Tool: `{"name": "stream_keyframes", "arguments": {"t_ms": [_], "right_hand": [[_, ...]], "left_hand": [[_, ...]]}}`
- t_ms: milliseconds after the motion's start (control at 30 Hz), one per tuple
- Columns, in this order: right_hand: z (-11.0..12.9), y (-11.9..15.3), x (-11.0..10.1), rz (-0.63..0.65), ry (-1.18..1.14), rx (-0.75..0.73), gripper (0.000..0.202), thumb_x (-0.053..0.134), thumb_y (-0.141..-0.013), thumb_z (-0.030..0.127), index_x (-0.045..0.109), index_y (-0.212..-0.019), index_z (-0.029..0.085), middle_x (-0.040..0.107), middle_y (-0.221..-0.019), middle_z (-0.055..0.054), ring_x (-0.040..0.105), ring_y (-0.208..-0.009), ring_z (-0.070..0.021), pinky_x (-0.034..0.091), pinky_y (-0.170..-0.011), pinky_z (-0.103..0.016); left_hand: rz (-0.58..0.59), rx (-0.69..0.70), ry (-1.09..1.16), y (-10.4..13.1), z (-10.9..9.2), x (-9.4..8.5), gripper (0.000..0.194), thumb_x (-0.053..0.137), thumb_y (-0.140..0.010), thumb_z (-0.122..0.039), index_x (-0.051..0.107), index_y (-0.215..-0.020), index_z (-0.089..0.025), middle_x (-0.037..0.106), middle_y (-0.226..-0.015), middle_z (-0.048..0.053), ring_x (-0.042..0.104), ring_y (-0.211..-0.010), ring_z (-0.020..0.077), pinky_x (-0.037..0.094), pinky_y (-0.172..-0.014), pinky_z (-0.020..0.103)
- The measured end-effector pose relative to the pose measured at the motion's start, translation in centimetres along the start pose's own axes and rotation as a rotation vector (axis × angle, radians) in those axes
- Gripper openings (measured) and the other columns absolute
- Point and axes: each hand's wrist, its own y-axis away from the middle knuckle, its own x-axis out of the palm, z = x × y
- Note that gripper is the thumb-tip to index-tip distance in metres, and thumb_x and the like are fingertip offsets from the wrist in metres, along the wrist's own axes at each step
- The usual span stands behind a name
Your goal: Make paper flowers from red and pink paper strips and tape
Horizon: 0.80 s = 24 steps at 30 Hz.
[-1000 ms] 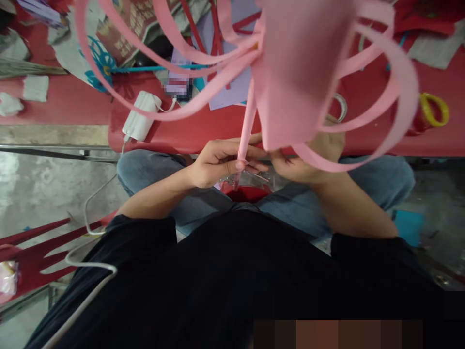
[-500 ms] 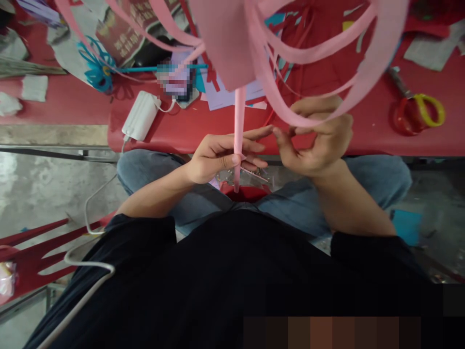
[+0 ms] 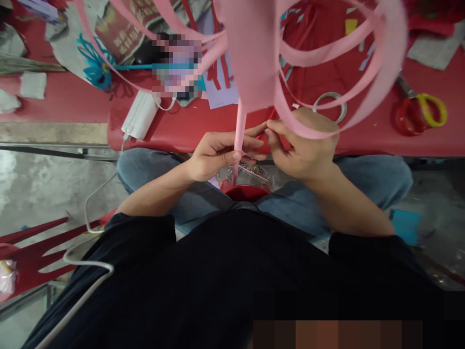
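A large pink paper flower [image 3: 250, 58] with looped strips fills the top middle of the view, above the table's near edge. Its thin rolled stem [image 3: 240, 123] runs down between the thumb and fingers of my left hand [image 3: 214, 154], which grips it near the lower end. My right hand [image 3: 303, 145] is closed in a pinch, thumb and index fingertips touching the tip of my left index finger. Whatever lies in that pinch is too small to make out. One pink loop passes in front of the back of my right hand.
On the red table [image 3: 174, 131] lie a white power bank [image 3: 141, 115], a blue paper flower [image 3: 98, 68], a tape roll [image 3: 341, 114], scissors with red and yellow handles [image 3: 430, 110], and purple paper [image 3: 221, 94]. A red container [image 3: 250, 192] holding scraps sits between my knees.
My right hand has moved left, and its fingers have closed at my left index fingertip. The flower head has shifted right and slightly down. The tape roll now shows behind the loops.
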Motion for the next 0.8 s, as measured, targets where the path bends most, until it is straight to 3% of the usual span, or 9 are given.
{"name": "stream_keyframes", "arguments": {"t_ms": [267, 433, 567, 800], "right_hand": [[0.29, -0.69, -0.55, 0.056, -0.128, 0.161, 0.014, 0.067, -0.109, 0.024, 0.081, -0.110, 0.028, 0.081, -0.102, -0.007, 0.074, -0.086, -0.0242, 0.055, -0.074, -0.043], [-0.08, -0.78, -0.46, -0.076, -0.148, 0.113, 0.008, 0.071, -0.105, 0.026, 0.076, -0.100, 0.028, 0.080, -0.091, -0.003, 0.067, -0.071, -0.0200, 0.050, -0.064, -0.042], [0.11, -0.76, -0.76, 0.027, -0.124, 0.146, 0.007, 0.072, -0.107, 0.032, 0.076, -0.101, 0.030, 0.081, -0.095, -0.006, 0.069, -0.077, -0.0235, 0.054, -0.069, -0.046], [-0.64, -0.75, -0.19, 0.020, -0.231, 0.258, 0.016, 0.070, -0.105, 0.032, 0.072, -0.090, 0.028, 0.071, -0.083, -0.003, 0.062, -0.070, -0.0215, 0.053, -0.069, -0.043]], "left_hand": [[-0.012, -0.015, -0.004, -0.08, -0.02, -0.01, 0.046, 0.087, -0.100, -0.055, 0.085, -0.138, -0.029, 0.064, -0.173, 0.007, 0.086, -0.125, 0.0349, 0.076, -0.109, 0.049], [-0.053, -0.024, 0.010, -0.20, -0.04, 0.03, 0.048, 0.091, -0.095, -0.056, 0.087, -0.134, -0.030, 0.063, -0.173, 0.008, 0.087, -0.120, 0.0347, 0.078, -0.104, 0.046], [-0.043, -0.027, 0.015, -0.24, -0.09, 0.08, 0.046, 0.089, -0.096, -0.055, 0.086, -0.134, -0.029, 0.063, -0.173, 0.007, 0.088, -0.119, 0.0329, 0.077, -0.106, 0.046], [-0.023, -0.044, -0.001, -0.11, -0.32, 0.37, 0.046, 0.088, -0.097, -0.057, 0.086, -0.134, -0.030, 0.067, -0.170, 0.007, 0.087, -0.121, 0.0332, 0.078, -0.104, 0.047]]}}
